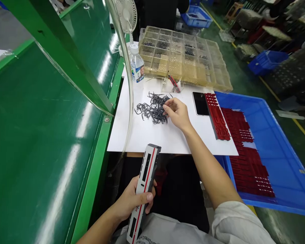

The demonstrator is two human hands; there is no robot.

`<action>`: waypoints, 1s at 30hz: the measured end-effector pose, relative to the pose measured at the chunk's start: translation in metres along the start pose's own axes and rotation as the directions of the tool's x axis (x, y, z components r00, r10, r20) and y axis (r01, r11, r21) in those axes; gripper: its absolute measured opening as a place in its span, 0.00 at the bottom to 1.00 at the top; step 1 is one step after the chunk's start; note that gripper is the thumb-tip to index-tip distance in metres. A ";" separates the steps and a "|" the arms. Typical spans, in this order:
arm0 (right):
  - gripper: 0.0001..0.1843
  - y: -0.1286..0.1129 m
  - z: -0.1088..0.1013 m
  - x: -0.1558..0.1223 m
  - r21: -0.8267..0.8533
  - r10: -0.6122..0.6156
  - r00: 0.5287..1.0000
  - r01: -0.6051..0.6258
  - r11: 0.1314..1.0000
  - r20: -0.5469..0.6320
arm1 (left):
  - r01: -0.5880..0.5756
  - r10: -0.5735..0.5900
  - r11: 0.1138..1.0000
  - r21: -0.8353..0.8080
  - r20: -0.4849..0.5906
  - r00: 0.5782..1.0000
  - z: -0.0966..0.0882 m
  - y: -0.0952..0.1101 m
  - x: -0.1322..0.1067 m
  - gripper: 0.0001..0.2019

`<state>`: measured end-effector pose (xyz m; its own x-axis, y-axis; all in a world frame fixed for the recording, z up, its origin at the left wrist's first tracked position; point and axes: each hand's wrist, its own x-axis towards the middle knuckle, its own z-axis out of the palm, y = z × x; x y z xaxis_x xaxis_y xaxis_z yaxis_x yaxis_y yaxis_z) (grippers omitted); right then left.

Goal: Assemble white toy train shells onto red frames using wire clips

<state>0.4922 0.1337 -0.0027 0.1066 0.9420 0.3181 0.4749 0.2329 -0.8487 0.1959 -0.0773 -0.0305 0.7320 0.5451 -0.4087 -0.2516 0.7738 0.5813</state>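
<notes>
My left hand (139, 198) is wrapped round a model train car body (142, 200), light grey with a red stripe and dark window openings. The car body is tilted, held over my lap below the table's front edge. On the white tabletop lies a loose pile of small dark grey, curved plastic parts (152, 110). My right hand (176, 113) is at the right edge of this pile, thumb and forefinger brought together. Whether a part is between those fingertips I cannot make out.
Behind the pile stand a small clear box of tools (172, 85), a water bottle (137, 66) and a compartment tray (183, 57). A phone (200, 103) and red parts (217, 117) lie right. A blue bin (277, 142) and green frame (96, 183) flank the table (152, 139).
</notes>
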 end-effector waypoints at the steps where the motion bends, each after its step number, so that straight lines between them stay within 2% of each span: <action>1: 0.20 0.002 0.002 0.001 0.025 0.041 0.998 -0.040 0.999 -0.037 | -0.006 0.006 1.000 -0.021 0.000 1.000 0.000 0.000 0.000 0.29; 4: 0.26 0.004 0.005 0.003 0.016 0.028 0.988 -0.026 1.000 -0.153 | -0.009 0.010 0.998 -0.057 0.016 1.000 0.000 -0.002 0.000 0.29; 7: 0.25 0.002 -0.006 -0.001 0.079 0.006 0.973 0.012 0.997 -0.232 | -0.014 0.014 1.000 -0.015 0.034 0.999 -0.002 -0.002 -0.001 0.28; 8: 0.23 0.001 -0.015 -0.006 0.088 0.008 0.977 0.011 0.996 -0.212 | -0.021 0.021 1.000 0.006 0.039 0.999 -0.003 -0.002 -0.002 0.28; 10: 0.17 0.001 -0.036 -0.023 0.014 0.010 0.996 -0.008 1.000 -0.086 | -0.046 0.044 0.998 0.052 0.033 0.998 -0.003 0.000 -0.004 0.28; 13: 0.08 0.004 -0.063 -0.063 -0.294 0.035 0.993 -0.001 0.956 0.110 | -0.057 0.056 0.990 0.127 0.010 0.998 -0.002 0.002 -0.006 0.26; 15: 0.11 0.007 -0.072 -0.089 -0.435 0.054 0.992 0.000 0.900 0.111 | -0.048 0.049 0.981 0.186 -0.002 0.999 -0.001 0.002 -0.007 0.25; 17: 0.13 0.009 -0.075 -0.111 -0.483 0.037 0.998 -0.007 0.875 0.051 | -0.048 0.052 0.967 0.249 -0.009 0.999 0.000 0.001 -0.006 0.25; 19: 0.14 0.011 -0.076 -0.125 -0.480 -0.020 0.999 0.036 0.877 0.038 | -0.034 0.037 0.950 0.311 -0.002 0.999 0.001 0.000 -0.004 0.25; 22: 0.15 0.017 -0.079 -0.133 -0.444 -0.104 0.987 0.147 0.884 0.121 | 0.005 -0.002 0.926 0.378 -0.008 1.000 0.001 -0.004 -0.001 0.28; 25: 0.13 0.019 -0.083 -0.135 -0.404 -0.115 0.986 0.155 0.902 0.123 | 0.008 0.006 0.884 0.468 -0.029 1.000 0.002 -0.004 -0.001 0.27; 27: 0.10 0.009 -0.082 -0.139 -0.342 -0.095 0.995 0.099 0.935 0.028 | 0.000 0.020 0.845 0.535 -0.033 0.999 0.003 -0.003 -0.002 0.25; 29: 0.08 -0.016 -0.078 -0.149 -0.198 -0.040 0.997 0.026 0.980 -0.067 | -0.030 0.053 0.808 0.589 -0.022 0.998 0.007 -0.002 -0.003 0.23; 30: 0.08 -0.033 -0.076 -0.155 -0.101 -0.009 0.997 0.001 0.995 -0.075 | -0.055 0.078 0.786 0.616 -0.011 0.997 0.008 -0.001 -0.003 0.23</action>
<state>0.5259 -0.0387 0.0078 0.1672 0.9192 0.3564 0.5611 0.2085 -0.8011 0.1993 -0.0823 -0.0241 0.7028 0.6076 -0.3699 0.1520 0.3797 0.9125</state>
